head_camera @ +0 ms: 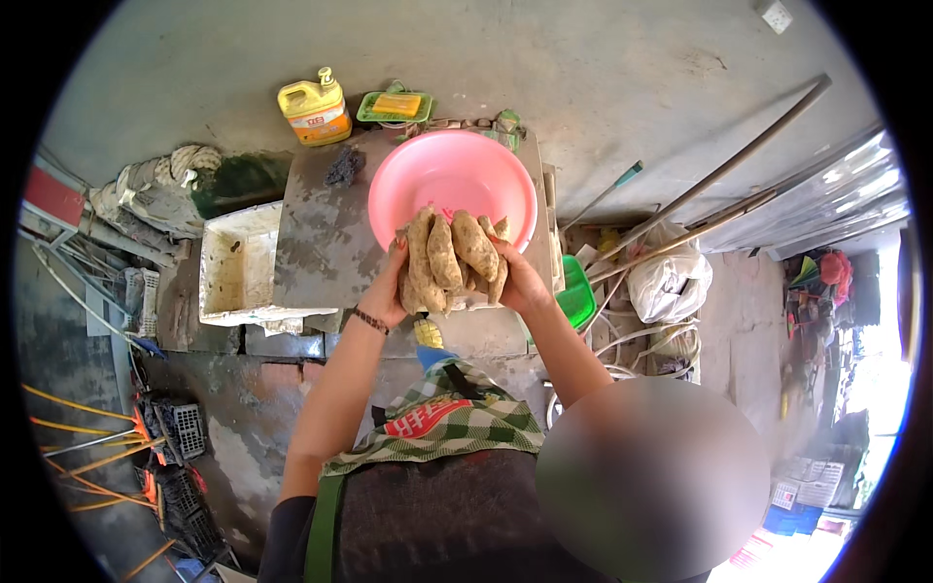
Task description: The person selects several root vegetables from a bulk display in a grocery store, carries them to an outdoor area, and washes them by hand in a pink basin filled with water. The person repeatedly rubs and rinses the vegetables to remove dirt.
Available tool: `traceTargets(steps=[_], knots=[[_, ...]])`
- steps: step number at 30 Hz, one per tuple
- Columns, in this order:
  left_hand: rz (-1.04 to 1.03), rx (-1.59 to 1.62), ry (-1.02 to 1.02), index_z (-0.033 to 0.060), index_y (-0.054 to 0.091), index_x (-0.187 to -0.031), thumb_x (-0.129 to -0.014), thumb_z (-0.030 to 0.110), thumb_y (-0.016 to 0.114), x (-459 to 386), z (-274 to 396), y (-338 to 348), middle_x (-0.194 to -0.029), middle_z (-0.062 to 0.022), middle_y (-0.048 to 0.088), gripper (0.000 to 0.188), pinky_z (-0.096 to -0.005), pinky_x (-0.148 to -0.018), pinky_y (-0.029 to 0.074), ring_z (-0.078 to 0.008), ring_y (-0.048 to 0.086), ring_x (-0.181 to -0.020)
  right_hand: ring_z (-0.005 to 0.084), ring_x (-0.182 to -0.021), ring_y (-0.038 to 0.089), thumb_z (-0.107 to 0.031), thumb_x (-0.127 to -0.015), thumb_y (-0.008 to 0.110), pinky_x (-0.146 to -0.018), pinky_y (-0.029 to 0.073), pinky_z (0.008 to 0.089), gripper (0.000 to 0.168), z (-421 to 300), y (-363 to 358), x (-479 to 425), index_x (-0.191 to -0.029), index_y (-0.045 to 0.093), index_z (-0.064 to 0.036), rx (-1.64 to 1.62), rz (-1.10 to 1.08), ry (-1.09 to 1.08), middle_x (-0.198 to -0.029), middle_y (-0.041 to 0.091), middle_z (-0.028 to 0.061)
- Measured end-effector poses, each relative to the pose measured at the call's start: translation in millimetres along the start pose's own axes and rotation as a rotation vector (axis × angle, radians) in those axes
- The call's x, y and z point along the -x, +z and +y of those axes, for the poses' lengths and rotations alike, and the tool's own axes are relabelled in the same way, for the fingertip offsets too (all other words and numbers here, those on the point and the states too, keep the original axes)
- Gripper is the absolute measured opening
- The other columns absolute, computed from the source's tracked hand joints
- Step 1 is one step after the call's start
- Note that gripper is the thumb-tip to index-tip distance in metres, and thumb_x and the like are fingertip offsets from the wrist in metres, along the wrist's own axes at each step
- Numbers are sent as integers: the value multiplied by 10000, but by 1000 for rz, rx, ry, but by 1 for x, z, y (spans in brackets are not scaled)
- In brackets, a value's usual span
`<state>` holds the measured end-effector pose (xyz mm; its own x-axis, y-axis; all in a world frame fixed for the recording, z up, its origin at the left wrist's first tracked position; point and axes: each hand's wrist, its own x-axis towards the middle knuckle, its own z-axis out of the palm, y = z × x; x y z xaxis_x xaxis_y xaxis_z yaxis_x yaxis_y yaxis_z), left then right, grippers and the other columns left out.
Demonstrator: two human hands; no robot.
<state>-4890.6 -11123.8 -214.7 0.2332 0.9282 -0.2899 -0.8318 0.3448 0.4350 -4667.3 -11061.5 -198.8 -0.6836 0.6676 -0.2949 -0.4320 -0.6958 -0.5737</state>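
Between my two hands is a bunch of several knobbly, soil-marked root tubers (442, 255), possibly sweet potatoes. My left hand (390, 288) presses on the bunch from the left, a beaded bracelet on its wrist. From the right side my right hand (519, 273) grips it, with the fingers mostly hidden behind the tubers. The bunch is over the near rim of a pink plastic basin (452, 164) and covers part of it. That basin rests on a wet, dark slab table (321, 240). What I see of the basin's inside is bare pink plastic.
A yellow detergent jug (315, 109), a green soap dish (395, 107) and a dark scouring pad (345, 167) sit along the back. Left of the slab is a white foam box (240, 262). Right are a green container (576, 291), leaning poles (714, 178) and a white plastic bag (668, 280).
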Motion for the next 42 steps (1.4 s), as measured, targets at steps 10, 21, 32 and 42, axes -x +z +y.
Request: traceTargets(steps=[10,21,32,42], knots=[[193,-225,-97,99,375,-1443,-908,450,683,-131,40,-43,-1343,-85,519,710,-400,-1034,468,-207,497,-1277,233,-1070,600,-272,-934,647,-938,526,421,507,-34,-109,-118,-1358,462,-66,103,457,58,-1203,581,118],[483,-1032,536,-32,505,-1284,-865,189,705,-121,45,-103,-1256,-134,540,515,-362,-1061,385,-266,511,-1210,382,-1194,524,-89,-833,650,-1027,425,462,463,-64,-81,-81,-1268,518,-1,1646,836,-683,-1350,508,223],[596,-364,-253,46,438,-1325,-864,65,636,-72,25,-90,-1168,-82,614,501,-380,-850,563,-235,652,-984,258,-840,715,-37,-862,516,-727,605,382,490,-28,-128,-55,-1341,463,54,259,502,5,-1039,689,166],[506,-150,-197,33,576,-1193,-869,85,641,21,63,-139,-1121,-53,662,335,-307,-829,566,-175,665,-1016,343,-930,695,23,-823,465,-829,581,432,606,2,-42,-74,-1414,341,70,368,423,83,-1077,663,252]])
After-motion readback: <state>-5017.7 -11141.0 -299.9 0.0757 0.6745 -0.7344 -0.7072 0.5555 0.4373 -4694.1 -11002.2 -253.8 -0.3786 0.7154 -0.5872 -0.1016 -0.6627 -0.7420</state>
